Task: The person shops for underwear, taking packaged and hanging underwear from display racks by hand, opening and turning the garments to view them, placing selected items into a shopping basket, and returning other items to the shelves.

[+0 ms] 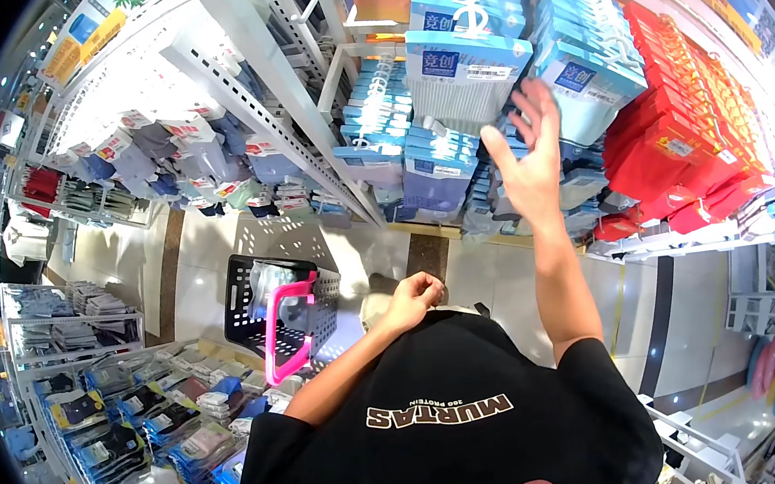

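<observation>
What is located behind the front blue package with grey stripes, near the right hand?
Behind the front blue package hang more blue packages in a row; their upper parts show. The front one covers their lower parts, so their contents cannot be told.

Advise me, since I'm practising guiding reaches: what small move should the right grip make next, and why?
Probably ease the right grip toward the blue-topped striped pack and close on its nearest edge: the grip is raised beside that pack, open and apparently holding nothing, though contact is unclear from this view.
</observation>
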